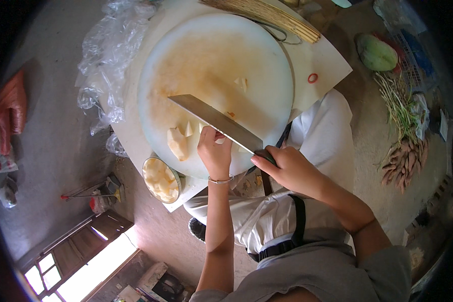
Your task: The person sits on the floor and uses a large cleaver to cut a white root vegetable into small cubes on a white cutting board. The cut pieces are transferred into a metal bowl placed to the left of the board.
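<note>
My right hand (287, 166) is closed round the dark handle of a cleaver (219, 120), whose broad metal blade slants over a round, stained cutting board (211, 56). My left hand (216, 149), with a bracelet at the wrist, is beside the blade's lower edge with its fingers curled; a pale piece shows at the fingertips, but whether they grip it cannot be told. Left of it lie a peeled pale root chunk (177, 144) and a small cut wedge (189, 129). More scraps (241, 83) are on the board. A glass bowl of cut pale chunks (161, 180) stands at the table's corner.
Crumpled clear plastic bags (109, 56) lie along the table's left side. A bundle of thin sticks (271, 17) rests behind the board, and a red ring (313, 78) lies to its right. On the floor at right are a green melon or gourd (377, 53), green stalks and reddish-brown roots (406, 162).
</note>
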Tool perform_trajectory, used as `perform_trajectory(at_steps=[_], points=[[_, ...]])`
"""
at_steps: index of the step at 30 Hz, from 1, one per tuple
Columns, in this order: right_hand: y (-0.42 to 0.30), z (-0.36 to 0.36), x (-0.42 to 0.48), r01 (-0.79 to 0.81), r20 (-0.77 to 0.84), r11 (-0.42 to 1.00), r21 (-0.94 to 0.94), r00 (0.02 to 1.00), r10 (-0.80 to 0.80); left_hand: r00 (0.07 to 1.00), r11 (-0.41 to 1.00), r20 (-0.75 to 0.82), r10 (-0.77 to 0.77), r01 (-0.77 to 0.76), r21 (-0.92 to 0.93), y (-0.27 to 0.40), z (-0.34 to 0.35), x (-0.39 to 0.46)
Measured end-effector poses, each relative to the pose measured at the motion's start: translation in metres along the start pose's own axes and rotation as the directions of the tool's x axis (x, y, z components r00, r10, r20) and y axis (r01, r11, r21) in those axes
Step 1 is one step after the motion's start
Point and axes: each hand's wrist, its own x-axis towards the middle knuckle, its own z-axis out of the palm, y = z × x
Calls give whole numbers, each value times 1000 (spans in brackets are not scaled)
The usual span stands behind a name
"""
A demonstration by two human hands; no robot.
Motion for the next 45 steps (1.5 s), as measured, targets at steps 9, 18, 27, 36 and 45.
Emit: perform_trajectory(at_steps=[9,18,27,36,45], points=[[-4,-31,48,-290,242,906,308,945,220,995,1000,103,3,-2,-4,0,-9,5],[-18,-38,36,-190,39,914,360,981,189,999,997,-23,-42,43,63,-30,-57,12],[-15,-17,21,-259,177,901,347,962,209,932,737,339,129,-319,596,-53,-87,51],[-16,-26,13,-267,115,856,442,964,242,942,880,291,-168,276,-386,-47,-71,79],[-8,-21,14,-200,55,827,526,978,201,970,942,173,-170,212,-261,-32,1,65]])
